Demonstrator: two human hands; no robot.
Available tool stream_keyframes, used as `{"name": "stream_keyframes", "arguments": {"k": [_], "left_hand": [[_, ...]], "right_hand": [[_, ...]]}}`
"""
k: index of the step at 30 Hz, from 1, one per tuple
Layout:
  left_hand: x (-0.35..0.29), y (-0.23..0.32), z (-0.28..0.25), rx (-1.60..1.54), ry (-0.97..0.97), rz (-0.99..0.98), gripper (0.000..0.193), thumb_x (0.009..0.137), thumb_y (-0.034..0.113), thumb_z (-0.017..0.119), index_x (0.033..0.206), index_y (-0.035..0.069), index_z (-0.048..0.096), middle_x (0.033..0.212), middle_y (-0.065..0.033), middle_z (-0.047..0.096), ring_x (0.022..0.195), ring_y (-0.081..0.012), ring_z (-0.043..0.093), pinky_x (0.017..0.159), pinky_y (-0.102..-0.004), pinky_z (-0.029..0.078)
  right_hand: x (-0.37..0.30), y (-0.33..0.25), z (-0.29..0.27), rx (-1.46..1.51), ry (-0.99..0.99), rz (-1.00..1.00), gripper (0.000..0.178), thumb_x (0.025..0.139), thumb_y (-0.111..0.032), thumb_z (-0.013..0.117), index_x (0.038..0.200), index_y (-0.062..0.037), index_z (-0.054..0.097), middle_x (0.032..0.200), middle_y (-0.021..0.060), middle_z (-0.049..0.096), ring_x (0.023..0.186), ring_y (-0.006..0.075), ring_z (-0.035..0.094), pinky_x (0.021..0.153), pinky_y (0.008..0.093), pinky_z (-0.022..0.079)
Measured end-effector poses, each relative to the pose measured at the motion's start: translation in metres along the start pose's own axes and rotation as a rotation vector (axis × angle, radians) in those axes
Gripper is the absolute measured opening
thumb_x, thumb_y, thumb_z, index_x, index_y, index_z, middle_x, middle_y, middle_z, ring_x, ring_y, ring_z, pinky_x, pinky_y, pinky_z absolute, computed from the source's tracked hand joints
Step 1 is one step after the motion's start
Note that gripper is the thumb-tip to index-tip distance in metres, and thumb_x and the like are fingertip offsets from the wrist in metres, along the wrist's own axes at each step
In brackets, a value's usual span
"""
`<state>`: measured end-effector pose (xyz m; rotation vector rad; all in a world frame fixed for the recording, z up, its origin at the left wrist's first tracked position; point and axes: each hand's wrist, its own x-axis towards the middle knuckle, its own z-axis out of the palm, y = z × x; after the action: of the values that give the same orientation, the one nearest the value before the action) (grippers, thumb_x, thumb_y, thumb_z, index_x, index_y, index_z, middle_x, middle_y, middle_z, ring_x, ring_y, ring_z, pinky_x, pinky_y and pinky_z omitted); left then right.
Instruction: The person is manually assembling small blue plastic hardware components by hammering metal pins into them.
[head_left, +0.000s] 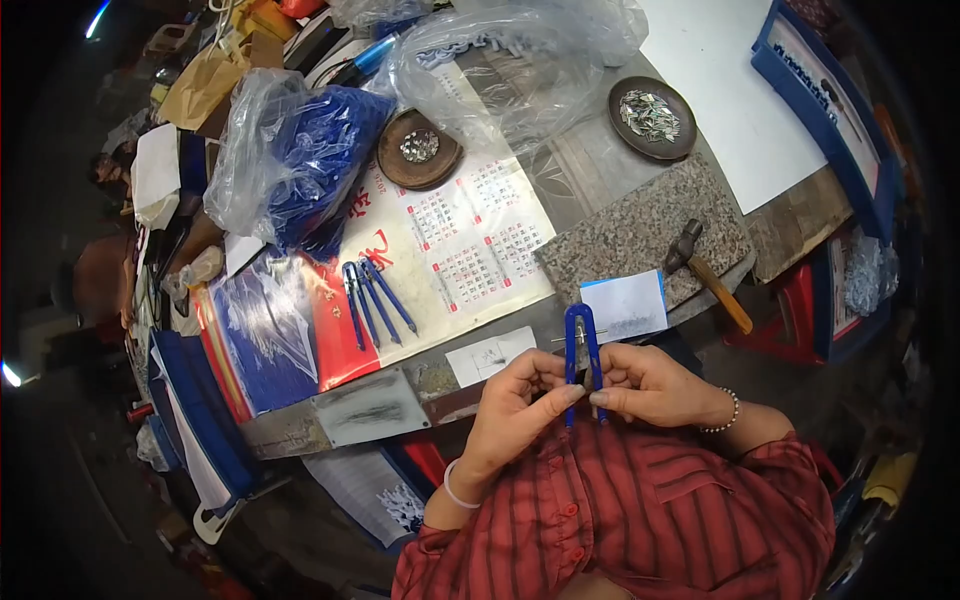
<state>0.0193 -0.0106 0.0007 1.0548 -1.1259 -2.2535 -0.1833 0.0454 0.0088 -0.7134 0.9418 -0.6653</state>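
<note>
A blue two-legged tool that looks like a bow compass (571, 350) is held upright in front of my shirt, its rounded top pointing away from me. A thin metal crosspiece shows between its legs. My left hand (512, 408) pinches the left leg between thumb and fingers. The right leg is gripped the same way by my right hand (655, 385). Several more blue compasses (378, 308) lie side by side on the calendar sheet at the left. Just beyond my hands are a white card with a line drawing (491, 355) and a blue-edged pad (625, 305).
A hammer (703, 270) with a wooden handle lies across a speckled stone slab (640, 235). Small metal pieces fill a round dish (683, 143) and a brown bowl (395, 150). A plastic bag of blue parts (325, 150) stands back left. Blue trays (845, 130) flank the table.
</note>
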Motion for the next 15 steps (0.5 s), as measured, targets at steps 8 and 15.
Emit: {"name": "stream_keyframes", "arguments": {"k": [8,15], "left_hand": [[0.0071,0.0047,0.0019,0.020,-0.010,-0.014,0.022,0.084,0.005,0.066,0.102,-0.002,0.055,0.089,-0.0032,0.061,0.080,-0.0072,0.056,0.073,-0.0207,0.046],[0.0090,0.0010,0.0008,0.211,0.059,0.112,0.021,0.084,0.007,0.066,0.100,-0.003,0.058,0.082,-0.0037,0.062,0.075,-0.0081,0.058,0.067,-0.0213,0.047]], "right_hand": [[0.0020,0.0052,-0.0063,-0.009,0.013,-0.027,0.018,0.090,-0.011,0.057,0.104,-0.0028,0.050,0.077,-0.0007,0.056,0.063,0.0021,0.048,0.053,0.0184,0.040],[0.0043,0.0016,-0.0048,-0.137,0.077,-0.059,0.016,0.089,-0.010,0.058,0.101,-0.0020,0.052,0.080,0.0024,0.060,0.072,0.0067,0.054,0.063,0.0225,0.044]]}}
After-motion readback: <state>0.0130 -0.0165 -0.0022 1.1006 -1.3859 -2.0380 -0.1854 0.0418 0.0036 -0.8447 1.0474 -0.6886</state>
